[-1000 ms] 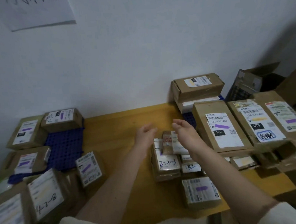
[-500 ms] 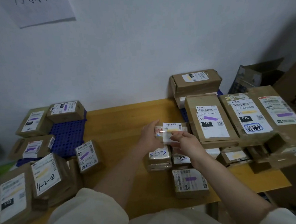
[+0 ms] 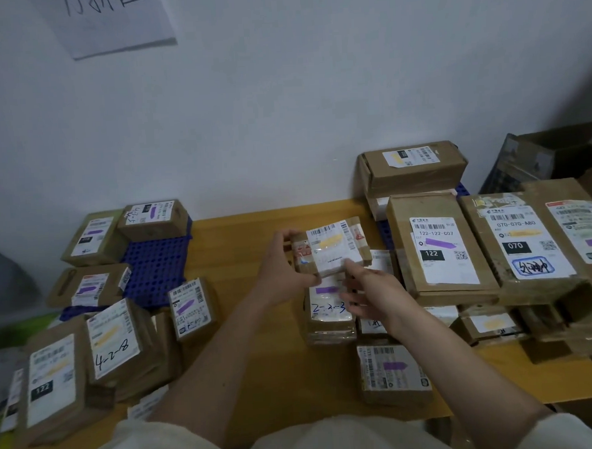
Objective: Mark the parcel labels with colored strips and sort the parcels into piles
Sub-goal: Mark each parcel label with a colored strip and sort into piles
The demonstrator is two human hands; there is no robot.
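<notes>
- Left hand [image 3: 283, 273] gripping the small parcel [image 3: 330, 248] by its left end, fingers curled round the edge, lifting it clear above the middle stack [image 3: 328, 313].
- Right hand [image 3: 377, 288] just below and right of it, fingers loosely spread, one fingertip touching the lower right corner, holding nothing.
- Parcel lying long axis left to right, label up, yellow strip [image 3: 329, 240] across the label.
- Marked already, by the look of it; sorting next, probably.
- Yellow-marked boxes both sides: left pile [image 3: 112, 340] near the left hand, right pile [image 3: 525, 239] past the right.
- Left hand nearer, already carrying.
</notes>
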